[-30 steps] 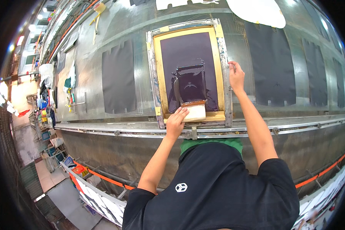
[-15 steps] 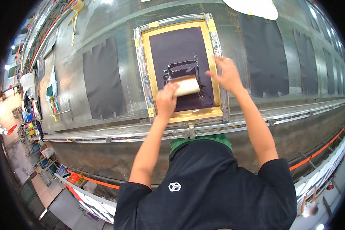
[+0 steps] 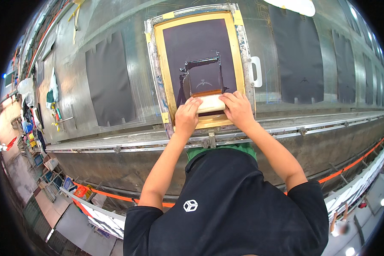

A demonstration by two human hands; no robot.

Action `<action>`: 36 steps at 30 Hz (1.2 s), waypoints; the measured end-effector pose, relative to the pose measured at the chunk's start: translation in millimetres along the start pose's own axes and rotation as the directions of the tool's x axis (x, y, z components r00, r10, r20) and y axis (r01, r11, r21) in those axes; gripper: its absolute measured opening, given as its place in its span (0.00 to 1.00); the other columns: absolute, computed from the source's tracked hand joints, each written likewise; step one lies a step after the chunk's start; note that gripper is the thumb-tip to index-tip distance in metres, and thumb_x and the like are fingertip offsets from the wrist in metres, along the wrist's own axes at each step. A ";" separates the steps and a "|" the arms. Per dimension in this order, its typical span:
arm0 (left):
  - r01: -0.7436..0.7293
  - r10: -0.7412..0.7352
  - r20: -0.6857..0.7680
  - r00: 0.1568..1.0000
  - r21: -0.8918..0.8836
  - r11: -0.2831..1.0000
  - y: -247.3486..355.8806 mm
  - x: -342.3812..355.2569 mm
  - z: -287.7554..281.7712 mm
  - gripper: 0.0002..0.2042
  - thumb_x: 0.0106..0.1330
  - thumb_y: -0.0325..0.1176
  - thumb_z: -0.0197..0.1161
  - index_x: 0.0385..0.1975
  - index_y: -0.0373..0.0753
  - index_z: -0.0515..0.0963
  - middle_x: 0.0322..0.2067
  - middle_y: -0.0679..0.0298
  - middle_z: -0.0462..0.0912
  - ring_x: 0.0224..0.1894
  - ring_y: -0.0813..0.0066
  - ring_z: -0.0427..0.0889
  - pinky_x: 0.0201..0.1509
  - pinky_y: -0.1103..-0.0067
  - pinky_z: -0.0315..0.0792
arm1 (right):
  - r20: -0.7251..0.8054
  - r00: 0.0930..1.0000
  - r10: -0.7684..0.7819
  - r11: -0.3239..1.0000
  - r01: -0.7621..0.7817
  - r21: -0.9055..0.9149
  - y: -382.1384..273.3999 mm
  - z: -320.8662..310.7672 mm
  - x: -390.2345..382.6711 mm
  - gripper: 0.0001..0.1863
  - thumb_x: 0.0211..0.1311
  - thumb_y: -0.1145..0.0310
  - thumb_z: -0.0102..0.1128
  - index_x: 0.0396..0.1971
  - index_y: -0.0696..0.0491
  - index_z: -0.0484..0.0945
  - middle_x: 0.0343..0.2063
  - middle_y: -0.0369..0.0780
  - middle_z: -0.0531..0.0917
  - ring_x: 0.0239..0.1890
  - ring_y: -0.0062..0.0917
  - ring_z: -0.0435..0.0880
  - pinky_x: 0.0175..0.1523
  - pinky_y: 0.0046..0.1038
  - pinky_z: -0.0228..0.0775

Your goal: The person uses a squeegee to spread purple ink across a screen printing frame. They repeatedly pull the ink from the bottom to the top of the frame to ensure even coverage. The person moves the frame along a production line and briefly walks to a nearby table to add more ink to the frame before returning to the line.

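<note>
I hold the squeegee [image 3: 210, 103] with both hands, at the near end of the screen printing frame [image 3: 199, 68]. My left hand [image 3: 187, 116] is closed on the left end of its pale wooden handle, and my right hand [image 3: 237, 110] is closed on the right end, fingers pressed down over the top. The squeegee lies across the dark mesh, just beside the near yellow edge of the frame, and it seems to touch the mesh.

The frame lies flat on the long printing table [image 3: 132, 59], over 1 dark fabric piece that I cannot see under it. On the mesh, far from my hands, a rectangle of tape [image 3: 202, 74] marks the design window, with a small pale design inside it.

I judge that the stroke on this piece is at its near end, so the pull is nearly finished here. The dark fabric piece on the left [image 3: 109, 79] shows no print that I can see. The one on the right [image 3: 301, 55] has a small pale mark. More pieces lie farther right.
</note>
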State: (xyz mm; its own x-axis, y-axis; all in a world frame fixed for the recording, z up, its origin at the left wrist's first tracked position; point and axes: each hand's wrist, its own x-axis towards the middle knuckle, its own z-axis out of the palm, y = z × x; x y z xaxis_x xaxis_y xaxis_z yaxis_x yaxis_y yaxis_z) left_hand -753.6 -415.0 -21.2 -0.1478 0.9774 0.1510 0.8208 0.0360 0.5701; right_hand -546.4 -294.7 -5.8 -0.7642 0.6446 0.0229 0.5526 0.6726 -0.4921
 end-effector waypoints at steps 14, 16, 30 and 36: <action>-0.039 0.039 0.002 0.999 -0.041 0.998 -36.8 82.0 -1.5 0.20 0.53 0.17 0.60 0.46 0.40 0.82 0.46 0.59 0.87 0.47 0.57 0.85 0.48 0.66 0.76 | -0.117 0.993 -0.017 0.992 0.032 0.126 36.7 7.1 61.5 0.21 0.55 0.74 0.64 0.51 0.50 0.81 0.50 0.38 0.84 0.51 0.37 0.81 0.54 0.39 0.70; -0.035 0.035 0.031 0.999 -0.017 0.999 -22.0 45.5 0.0 0.21 0.51 0.16 0.60 0.46 0.40 0.82 0.45 0.60 0.86 0.46 0.59 0.85 0.45 0.66 0.76 | -0.067 0.998 0.005 0.991 0.004 0.132 19.1 8.3 23.8 0.22 0.54 0.75 0.65 0.52 0.50 0.80 0.52 0.39 0.84 0.53 0.37 0.81 0.55 0.39 0.70; -0.054 0.054 -0.083 0.995 0.005 0.999 8.1 4.2 21.9 0.25 0.50 0.17 0.64 0.50 0.44 0.83 0.52 0.62 0.86 0.60 0.59 0.82 0.55 0.67 0.75 | -0.306 0.748 0.589 0.742 -0.350 0.572 154.0 1.1 59.6 0.16 0.66 0.62 0.67 0.51 0.48 0.84 0.27 0.38 0.82 0.29 0.20 0.76 0.36 0.28 0.70; -0.161 0.162 -0.026 0.986 0.037 0.986 16.1 -54.1 17.7 0.23 0.52 0.19 0.63 0.49 0.44 0.83 0.54 0.65 0.86 0.61 0.62 0.81 0.54 0.68 0.74 | -0.323 0.703 0.634 0.709 -0.362 0.605 142.0 -5.1 84.7 0.10 0.70 0.62 0.62 0.46 0.47 0.86 0.20 0.40 0.79 0.23 0.22 0.73 0.35 0.30 0.68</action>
State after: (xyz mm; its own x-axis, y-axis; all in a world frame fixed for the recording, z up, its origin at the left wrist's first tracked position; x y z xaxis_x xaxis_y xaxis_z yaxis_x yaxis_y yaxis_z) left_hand -722.6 -463.6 -34.4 -0.0270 0.9647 0.2620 0.8536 -0.1141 0.5082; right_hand -531.0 -142.7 -69.3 -0.0795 0.9967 -0.0152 0.4668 0.0238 -0.8840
